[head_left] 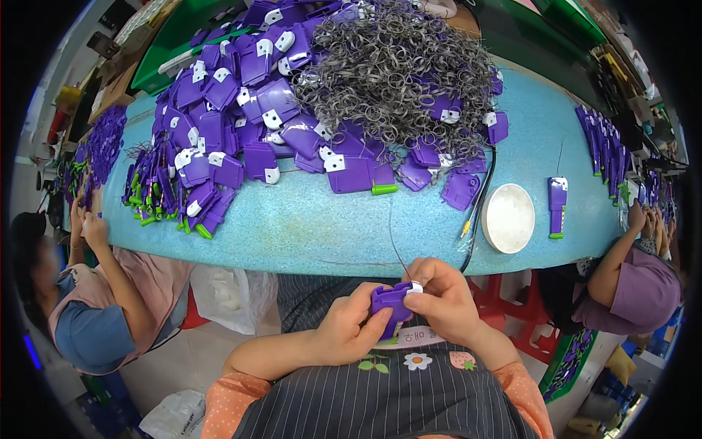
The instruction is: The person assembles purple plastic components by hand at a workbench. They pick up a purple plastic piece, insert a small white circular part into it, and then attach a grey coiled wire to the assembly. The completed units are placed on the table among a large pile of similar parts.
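Close to my body, just off the table's front edge, both hands hold a purple plastic casing (387, 298) with a white end piece (414, 288). My left hand (349, 324) is closed around its left side, the thumb lying on the front. At the white end, my right hand (447, 301) pinches with thumb and fingers. A thin dark wire (393, 238) rises from that end over the table edge. Part of the casing's lower end is hidden behind my fingers; a bit of green shows there.
Purple shells (212, 132) with white ends lie heaped beside a tangle of grey looped strips (387, 66). A white bowl (510, 219), a black cable (482, 197) and one purple-and-green piece (558, 201) are to the right. People sit at both sides, one in a purple top (636, 282).
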